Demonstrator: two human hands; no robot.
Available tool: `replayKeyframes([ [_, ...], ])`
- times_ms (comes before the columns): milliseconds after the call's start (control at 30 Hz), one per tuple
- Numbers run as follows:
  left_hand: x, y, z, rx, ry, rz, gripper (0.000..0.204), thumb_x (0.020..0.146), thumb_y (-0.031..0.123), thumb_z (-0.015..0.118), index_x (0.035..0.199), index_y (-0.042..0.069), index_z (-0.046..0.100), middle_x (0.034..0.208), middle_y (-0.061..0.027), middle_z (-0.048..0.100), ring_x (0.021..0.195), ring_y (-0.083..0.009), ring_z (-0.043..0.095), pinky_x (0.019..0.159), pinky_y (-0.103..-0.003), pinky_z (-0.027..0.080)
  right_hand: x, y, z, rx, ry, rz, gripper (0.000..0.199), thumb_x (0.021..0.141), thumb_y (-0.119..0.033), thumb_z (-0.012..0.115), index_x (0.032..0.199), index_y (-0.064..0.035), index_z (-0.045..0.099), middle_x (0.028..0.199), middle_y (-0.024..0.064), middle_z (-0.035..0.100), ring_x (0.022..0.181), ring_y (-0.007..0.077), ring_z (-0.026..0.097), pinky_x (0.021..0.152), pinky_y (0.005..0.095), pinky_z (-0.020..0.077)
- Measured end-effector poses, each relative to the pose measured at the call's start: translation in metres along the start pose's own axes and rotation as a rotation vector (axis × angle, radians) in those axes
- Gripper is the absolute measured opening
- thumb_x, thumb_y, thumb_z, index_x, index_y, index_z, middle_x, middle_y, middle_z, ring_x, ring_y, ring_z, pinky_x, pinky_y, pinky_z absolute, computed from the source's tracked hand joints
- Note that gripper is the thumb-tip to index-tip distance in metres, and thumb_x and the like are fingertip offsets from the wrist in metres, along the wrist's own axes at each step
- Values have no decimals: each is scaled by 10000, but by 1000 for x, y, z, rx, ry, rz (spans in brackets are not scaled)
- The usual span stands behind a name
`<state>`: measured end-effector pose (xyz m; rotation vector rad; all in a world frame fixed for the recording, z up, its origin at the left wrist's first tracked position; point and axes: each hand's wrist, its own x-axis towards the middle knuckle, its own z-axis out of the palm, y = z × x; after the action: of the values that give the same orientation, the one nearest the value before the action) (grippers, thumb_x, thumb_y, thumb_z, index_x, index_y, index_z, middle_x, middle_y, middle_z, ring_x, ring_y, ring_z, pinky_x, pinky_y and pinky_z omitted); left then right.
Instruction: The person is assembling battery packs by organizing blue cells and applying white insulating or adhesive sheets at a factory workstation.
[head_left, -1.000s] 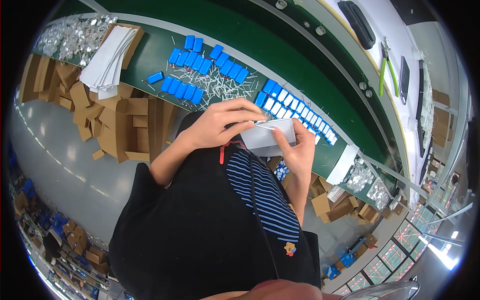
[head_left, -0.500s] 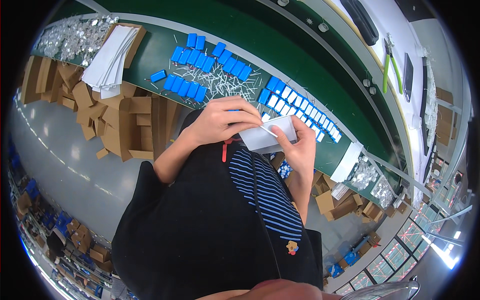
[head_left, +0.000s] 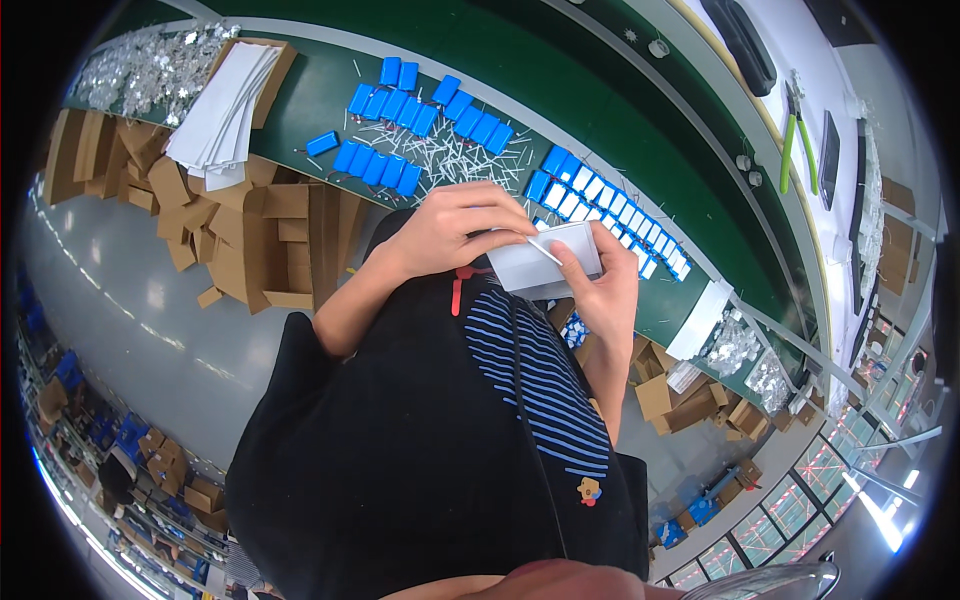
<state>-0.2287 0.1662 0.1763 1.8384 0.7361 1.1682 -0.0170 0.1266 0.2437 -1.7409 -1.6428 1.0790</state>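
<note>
Both hands' fingers curled tight on one small white box (head_left: 548,262) — left hand (head_left: 462,228) atop, right hand (head_left: 600,288) beneath.

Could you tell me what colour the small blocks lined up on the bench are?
Bright blue blocks, clearest in the head view.

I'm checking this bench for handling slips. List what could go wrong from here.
1. The small white box is held in mid-air at the table's near edge, between the left hand and the right hand. If the grip slips, it would likely drop onto the cardboard pieces on the floor.
2. The blue cells and loose metal strips lie just beyond the hands. A careless reach might sweep them off or tangle them.
</note>
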Motion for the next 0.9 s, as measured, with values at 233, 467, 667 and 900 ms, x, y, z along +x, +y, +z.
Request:
replayKeyframes([
  [233,8,-1,-8,-25,-131,-126,98,839,10,680,917,65,657,975,-46,640,773,-192,582,719,-307,479,8,0,0,-20,-50,-20,210,823,-127,730,969,6,658,800,102,683,651,189,588,630,283,481],
  [467,-10,-23,-20,-302,-42,-235,85,929,-11,544,970,63,552,979,-82,579,766,-205,580,755,-304,478,15,-16,0,8,234,-121,220,788,-98,723,992,-25,684,879,99,717,637,216,608,647,317,497],
  [667,-62,-145,-88,-38,536,-717,146,998,147,543,1059,27,599,885,-85,636,820,-168,636,772,-273,504,1,-112,-12,-176,-1,-1072,232,697,-96,684,928,-92,712,896,29,671,612,133,525,517,258,413],
  [900,-123,-302,-180,81,820,-1015,225,919,175,644,1057,-1,670,880,-113,692,785,-168,673,712,-270,526,-10,-162,-2,45,-130,-1248,222,739,-150,658,958,-132,686,774,21,505,607,146,397,530,216,326],
])
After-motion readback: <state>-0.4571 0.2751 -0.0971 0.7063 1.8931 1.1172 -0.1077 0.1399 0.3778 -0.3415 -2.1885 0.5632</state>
